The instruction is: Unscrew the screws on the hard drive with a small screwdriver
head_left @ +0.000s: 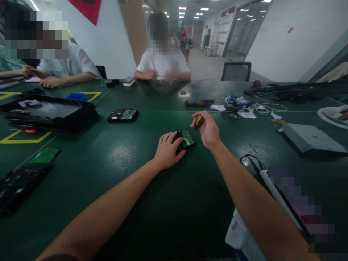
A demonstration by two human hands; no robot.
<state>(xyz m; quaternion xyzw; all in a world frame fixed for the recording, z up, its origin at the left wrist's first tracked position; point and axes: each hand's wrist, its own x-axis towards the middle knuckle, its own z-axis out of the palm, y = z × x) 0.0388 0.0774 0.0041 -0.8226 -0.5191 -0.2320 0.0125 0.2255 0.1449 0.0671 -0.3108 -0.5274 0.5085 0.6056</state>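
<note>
While one left hand (pixel 170 150) lies over one hard drive (pixel 188 137) at the middle of the green table (pixel 176 203), its fingers spread across the drive's left part, whether it also grips the edges cannot be told. One right hand (pixel 210 131), just to the right and slightly farther, is closed around one dark-and-yellow handle (pixel 199 121), raised above the table. The drive shows one green circuit board to the right of the fingers.

Farther left lies a second drive-like unit (pixel 123 115), apart from both hands. Nearer, at the left edge, are one dark unit (pixel 23 185) and, just beyond it, one loose green board (pixel 45 156); one large black tray (pixel 81 117) stands farther off.

Beyond the right hand lie one dark cylinder (pixel 197 103), one heap of blue and white cables (pixel 235 100) and three white scraps, the leftmost scrap (pixel 218 107) beside the cylinder. To the right are one grey metal box (pixel 314 137) and one white slatted disc (pixel 335 116), cut by the frame. At the far side, one person in white (pixel 163 67) sits facing, left of one chair back (pixel 236 71).
</note>
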